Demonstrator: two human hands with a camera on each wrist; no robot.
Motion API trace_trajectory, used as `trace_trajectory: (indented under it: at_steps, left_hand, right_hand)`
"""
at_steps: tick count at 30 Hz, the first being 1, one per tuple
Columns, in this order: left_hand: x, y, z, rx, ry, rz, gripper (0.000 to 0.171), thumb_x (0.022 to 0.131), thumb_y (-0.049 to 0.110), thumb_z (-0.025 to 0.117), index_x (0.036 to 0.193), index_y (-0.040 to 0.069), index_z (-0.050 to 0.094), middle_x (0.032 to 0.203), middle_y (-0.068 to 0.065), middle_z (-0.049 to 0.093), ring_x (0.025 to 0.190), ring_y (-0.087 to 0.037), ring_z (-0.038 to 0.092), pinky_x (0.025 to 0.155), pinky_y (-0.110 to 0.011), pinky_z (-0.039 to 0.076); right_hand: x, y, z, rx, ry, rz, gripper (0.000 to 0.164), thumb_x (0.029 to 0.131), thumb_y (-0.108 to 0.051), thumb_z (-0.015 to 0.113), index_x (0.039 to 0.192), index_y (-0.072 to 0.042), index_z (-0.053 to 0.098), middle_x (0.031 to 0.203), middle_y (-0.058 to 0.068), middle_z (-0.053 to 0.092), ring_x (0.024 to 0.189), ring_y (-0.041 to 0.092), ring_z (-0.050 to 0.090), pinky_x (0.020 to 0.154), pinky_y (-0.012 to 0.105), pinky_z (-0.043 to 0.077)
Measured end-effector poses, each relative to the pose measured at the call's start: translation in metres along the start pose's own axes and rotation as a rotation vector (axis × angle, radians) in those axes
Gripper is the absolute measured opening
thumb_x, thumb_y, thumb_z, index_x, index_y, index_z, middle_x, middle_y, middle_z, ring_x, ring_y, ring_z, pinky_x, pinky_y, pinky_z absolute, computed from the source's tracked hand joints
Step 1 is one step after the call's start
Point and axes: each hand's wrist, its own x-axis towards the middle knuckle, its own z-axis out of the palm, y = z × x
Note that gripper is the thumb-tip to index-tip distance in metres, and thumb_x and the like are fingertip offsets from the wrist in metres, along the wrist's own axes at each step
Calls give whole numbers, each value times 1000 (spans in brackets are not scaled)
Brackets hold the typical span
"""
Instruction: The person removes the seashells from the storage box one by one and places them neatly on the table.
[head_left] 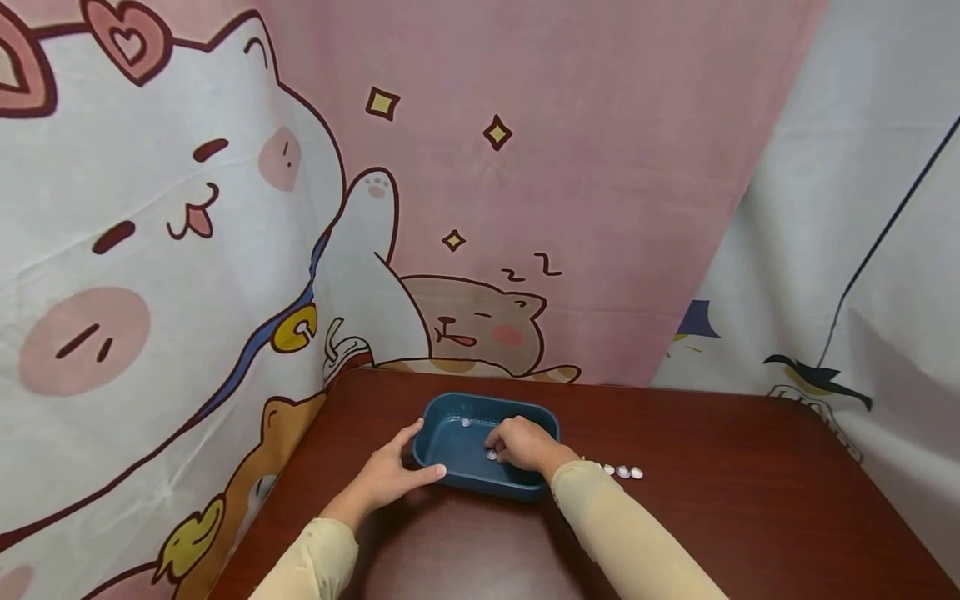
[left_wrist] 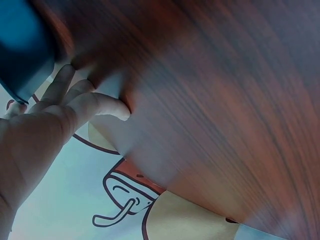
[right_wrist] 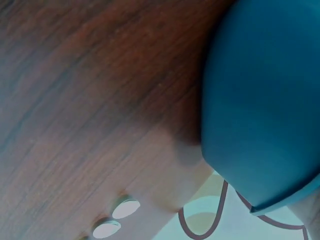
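Observation:
A blue rectangular tub [head_left: 468, 482] stands on the brown table. My left hand [head_left: 386, 475] holds its left end, thumb at the front rim and forefinger along the side. In the left wrist view, other fingers [left_wrist: 112, 105] of that hand spread over the tabletop outside the tub. Inside the tub my right hand [head_left: 525, 443] reaches down with curled fingers, pinching a small whitish shell-like piece [head_left: 492, 455] low over the floor. Another such piece [head_left: 466, 422] lies near the tub's back wall. The right wrist view shows only the tub's outside [right_wrist: 265, 100], with the right fingers hidden.
Several small whitish pieces [head_left: 623, 472] lie in a row on the table, right of the tub and partly behind the right sleeve [head_left: 600, 508]. A cloth printed with cartoon cats [head_left: 480, 325] hangs behind the table [head_left: 720, 475] and along its left side.

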Motion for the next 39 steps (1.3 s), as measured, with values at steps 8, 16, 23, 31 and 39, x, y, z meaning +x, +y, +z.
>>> trace_trajectory:
  at_steps: [8,16,23,31,39]
  left_hand:
    - [3,2,-1,7,0,14,103,86,57,86,168,21,35,151,-21,63,137,-39,63,112,-67,48]
    - [3,2,-1,9,3,15,104,85,60,85,168,21,35,152,-22,61,138,-40,62,113,-68,48]
    - [1,-2,1,2,-4,-9,104,85,58,85,169,24,34,151,-20,63,138,-38,63,112,-67,48]
    - [-1,-3,3,1,1,-9,105,85,58,86,169,22,34,151,-21,63,136,-39,64,110,-69,49]
    - [-2,-2,0,3,-11,3,105,86,57,85,169,20,34,152,-23,62,137,-40,63,110,-69,50]
  right_hand:
    - [0,0,-2,34,7,15,28,92,-16,86,119,-10,83,100,0,80,87,9,68,88,36,63]
    - [-2,-5,3,-161,47,-75,15,94,-22,84,107,-16,87,103,-2,84,94,10,77,87,33,65]
    - [-9,-9,-4,-129,83,-96,9,96,-23,81,97,-16,86,86,-6,80,68,3,60,72,26,60]
    - [-76,53,-63,46,344,-43,13,97,-19,79,104,-10,84,93,-1,83,82,10,75,74,33,63]
    - [-186,169,-61,52,292,202,11,91,-19,84,98,-11,85,93,-1,83,80,3,69,66,25,55]
